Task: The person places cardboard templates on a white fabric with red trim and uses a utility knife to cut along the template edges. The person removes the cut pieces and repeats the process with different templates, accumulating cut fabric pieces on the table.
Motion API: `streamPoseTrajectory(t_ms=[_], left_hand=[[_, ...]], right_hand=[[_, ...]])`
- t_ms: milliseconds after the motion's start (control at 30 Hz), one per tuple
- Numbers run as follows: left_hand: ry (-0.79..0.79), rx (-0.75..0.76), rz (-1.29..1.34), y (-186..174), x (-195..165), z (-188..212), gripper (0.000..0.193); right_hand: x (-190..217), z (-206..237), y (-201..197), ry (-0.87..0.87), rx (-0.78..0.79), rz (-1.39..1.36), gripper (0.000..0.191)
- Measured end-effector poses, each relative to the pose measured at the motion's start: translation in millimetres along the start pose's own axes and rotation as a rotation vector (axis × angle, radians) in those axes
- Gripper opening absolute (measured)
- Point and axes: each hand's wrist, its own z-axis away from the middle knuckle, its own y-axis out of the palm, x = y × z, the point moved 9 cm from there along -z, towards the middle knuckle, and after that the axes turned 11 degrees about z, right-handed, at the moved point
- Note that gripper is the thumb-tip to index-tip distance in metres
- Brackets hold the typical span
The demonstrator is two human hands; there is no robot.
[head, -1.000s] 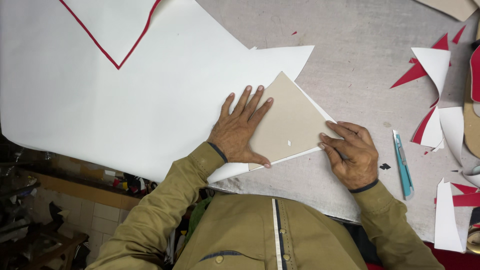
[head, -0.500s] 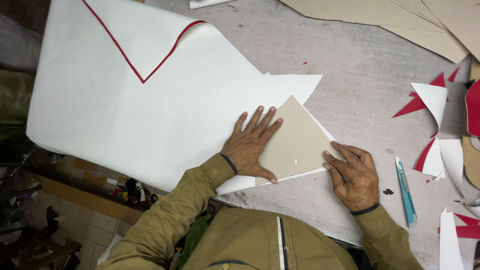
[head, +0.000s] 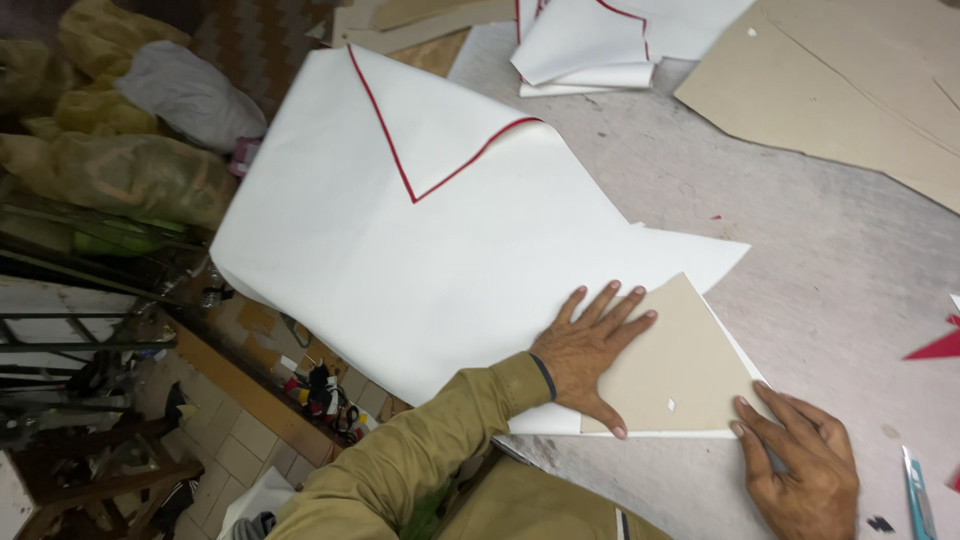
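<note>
A tan cardboard triangle [head: 675, 365] lay on a large white sheet [head: 440, 250] with a red-edged flap, at the near edge of the grey table [head: 830, 260]. More white sheets [head: 590, 45] and tan boards [head: 860, 85] sat farther back, a blue cutter [head: 917, 490] at the right. The left hand [head: 585, 350] pressed flat with fingers spread, grasping nothing, half on the triangle. The right hand [head: 800, 465] lay open, fingertips at its lower corner.

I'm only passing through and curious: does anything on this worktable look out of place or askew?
Yes: the big white sheet droops over the table's left edge, unsupported. A red scrap lies loose at right.
</note>
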Motion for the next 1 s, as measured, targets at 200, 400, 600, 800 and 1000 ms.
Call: streamPoseTrajectory(t_ms=[200,400,600,800,1000], left_hand=[[-0.114,0.089,-0.035,1.5,-13.8,1.3,0.154],[-0.23,0.312,-0.042,-1.5,-42.7,-14.6,0.145],[-0.297,0.458,-0.065,-11.7,-55.1,-23.3,0.141],[-0.213,0.298,-0.047,-10.3,-56.5,-29.9,0.14],[-0.202,0.38,-0.065,-2.7,-50.4,-29.1,0.136]], right_hand=[[-1.7,-1.3,7.6,0.009,0.003,-0.028,0.023],[0.2,-7.0,-7.1,-0.011,-0.029,-0.1,0.028],[4.9,-13.5,-17.2,-0.041,-0.023,-0.115,0.027],[4.5,-4.9,-30.6,-0.147,-0.058,-0.113,0.025],[-61.5,43.5,-74.7,0.228,-0.168,0.364,0.041]])
